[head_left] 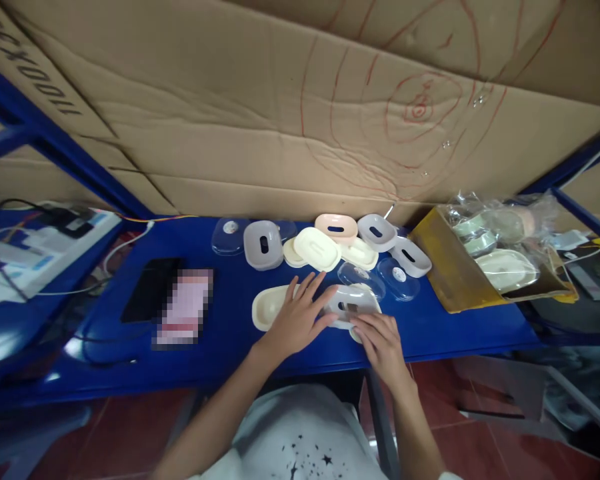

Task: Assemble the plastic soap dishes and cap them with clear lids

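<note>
My left hand (297, 319) has its fingers spread, over the right end of a cream oval tray (267, 309). Its thumb and index finger reach the left side of a light grey soap dish (345, 317) that has a slot in its base. At the front right rim of that dish, my right hand (381, 339) is closed with fingers and thumb on the edge. A small cream edge (356, 335) shows below the dish; the rest of that piece is hidden.
Behind my hands lie a cream dish (318, 249), a peach dish (336, 227), grey dishes (263, 245) and clear lids (399, 279). A cardboard box (447, 293) of bagged dishes stands right. Left are a black object (150, 290) and a blurred pink item (186, 307). Cardboard (230, 120) walls the back.
</note>
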Demonstrator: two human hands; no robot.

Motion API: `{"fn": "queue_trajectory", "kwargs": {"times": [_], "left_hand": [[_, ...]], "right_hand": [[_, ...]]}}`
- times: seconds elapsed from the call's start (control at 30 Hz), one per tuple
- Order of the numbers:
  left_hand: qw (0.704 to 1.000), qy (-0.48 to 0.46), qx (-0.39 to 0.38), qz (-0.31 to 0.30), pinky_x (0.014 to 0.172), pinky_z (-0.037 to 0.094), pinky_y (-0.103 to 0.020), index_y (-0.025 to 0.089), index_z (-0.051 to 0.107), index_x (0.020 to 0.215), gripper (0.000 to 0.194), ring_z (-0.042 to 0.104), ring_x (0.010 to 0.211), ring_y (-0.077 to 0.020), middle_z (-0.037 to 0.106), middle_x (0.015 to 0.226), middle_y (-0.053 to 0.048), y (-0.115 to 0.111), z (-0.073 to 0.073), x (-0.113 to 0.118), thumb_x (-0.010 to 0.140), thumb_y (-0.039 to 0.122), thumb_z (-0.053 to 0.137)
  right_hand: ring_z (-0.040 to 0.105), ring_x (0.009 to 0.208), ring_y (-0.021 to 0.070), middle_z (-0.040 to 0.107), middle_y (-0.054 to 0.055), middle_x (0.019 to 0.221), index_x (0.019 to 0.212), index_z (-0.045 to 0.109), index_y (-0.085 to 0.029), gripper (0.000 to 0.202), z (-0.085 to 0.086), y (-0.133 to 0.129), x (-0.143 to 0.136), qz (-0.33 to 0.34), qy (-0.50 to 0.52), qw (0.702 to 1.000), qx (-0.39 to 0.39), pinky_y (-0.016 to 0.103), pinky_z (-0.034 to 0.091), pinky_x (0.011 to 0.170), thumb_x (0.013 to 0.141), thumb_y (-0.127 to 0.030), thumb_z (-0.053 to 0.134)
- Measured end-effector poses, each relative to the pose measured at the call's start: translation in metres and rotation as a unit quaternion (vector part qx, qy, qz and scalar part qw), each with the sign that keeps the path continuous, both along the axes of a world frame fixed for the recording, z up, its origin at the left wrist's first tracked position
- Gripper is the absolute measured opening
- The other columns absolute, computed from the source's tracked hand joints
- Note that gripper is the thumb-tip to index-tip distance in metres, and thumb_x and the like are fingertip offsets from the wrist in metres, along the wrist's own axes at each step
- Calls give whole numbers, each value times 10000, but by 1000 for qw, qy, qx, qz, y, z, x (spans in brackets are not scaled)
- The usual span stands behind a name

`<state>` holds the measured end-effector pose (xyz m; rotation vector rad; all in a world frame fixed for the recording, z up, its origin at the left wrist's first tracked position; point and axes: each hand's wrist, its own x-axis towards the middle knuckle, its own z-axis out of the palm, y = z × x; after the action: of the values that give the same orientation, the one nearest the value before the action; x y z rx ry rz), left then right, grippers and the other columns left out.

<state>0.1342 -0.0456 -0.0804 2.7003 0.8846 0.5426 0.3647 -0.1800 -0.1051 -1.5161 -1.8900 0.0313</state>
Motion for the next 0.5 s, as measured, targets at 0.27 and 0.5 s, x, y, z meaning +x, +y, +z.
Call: {"fn": "queue_trajectory", "kwargs": {"times": [0.27, 0.5], "left_hand": [[987, -24, 57, 151, 1257, 348, -702, 243, 611, 1515, 440, 459, 1555, -395, 505, 1658, -182, -21, -22, -54, 1095, 351, 534], [985, -23, 45, 166, 1256, 352, -692, 213, 653, 1443, 394, 475, 1543, -361, 531, 1630, -191, -28, -38, -65, 1104, 349, 504]], "right_hand": [[659, 1260, 279, 727, 68, 1382, 1404, 702, -330, 383, -20, 3, -6, -75, -63, 994, 50, 459, 511, 1015, 1077, -207, 545], [519, 1422, 345, 576, 121, 1584, 1523, 593, -299, 430, -33, 11, -1, -124, -91, 986, 63, 544, 447, 1106, 1103, -328, 506]]}}
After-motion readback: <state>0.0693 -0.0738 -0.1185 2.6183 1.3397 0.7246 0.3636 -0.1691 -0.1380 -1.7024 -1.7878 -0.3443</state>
